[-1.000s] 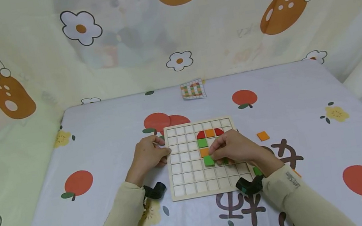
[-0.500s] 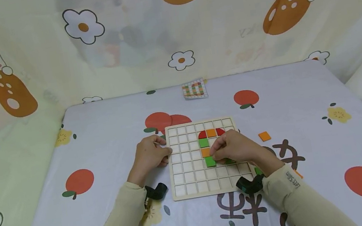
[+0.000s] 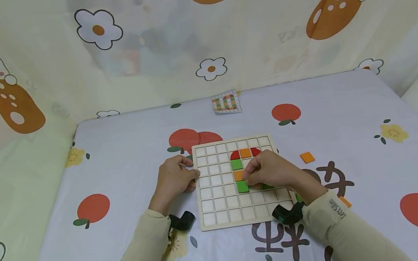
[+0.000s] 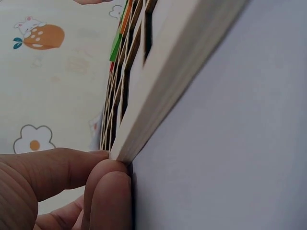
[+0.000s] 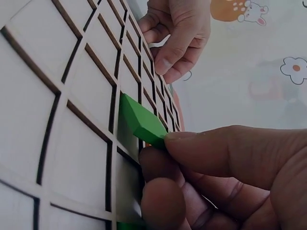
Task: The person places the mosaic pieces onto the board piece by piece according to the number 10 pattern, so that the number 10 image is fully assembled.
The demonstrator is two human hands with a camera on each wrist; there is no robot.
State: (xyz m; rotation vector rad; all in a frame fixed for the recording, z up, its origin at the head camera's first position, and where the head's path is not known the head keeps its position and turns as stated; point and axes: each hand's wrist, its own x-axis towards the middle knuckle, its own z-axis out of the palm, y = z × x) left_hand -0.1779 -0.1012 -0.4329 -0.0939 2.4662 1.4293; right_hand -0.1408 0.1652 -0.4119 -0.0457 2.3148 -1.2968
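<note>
A wooden grid board [image 3: 222, 215] lies on the table, divided into square cells. My left hand [image 3: 174, 178] pinches its left edge; in the left wrist view the thumb and curled fingers [image 4: 110, 201] meet at the board's corner. The right hand [image 3: 270, 170] pinches a green square tile [image 5: 141, 120] between thumb and fingers, tilted, its far edge down at a cell. Set in the board are red pieces [image 3: 235, 155] beside an orange tile [image 3: 245, 153], a green tile [image 3: 236, 164] and a lower orange tile [image 3: 238, 175]. Another green tile [image 3: 267, 186] shows partly under the right hand.
Right of the board lies a loose orange tile [image 3: 307, 157]. A second orange tile [image 3: 345, 202] and a green tile [image 3: 299, 198] are partly hidden by the right arm. A small printed pattern card [image 3: 226, 102] lies at the table's back.
The green tile in my right hand has settled slightly lower toward its cell. The head view has shifted a little; the left hand keeps its hold on the board's edge.
</note>
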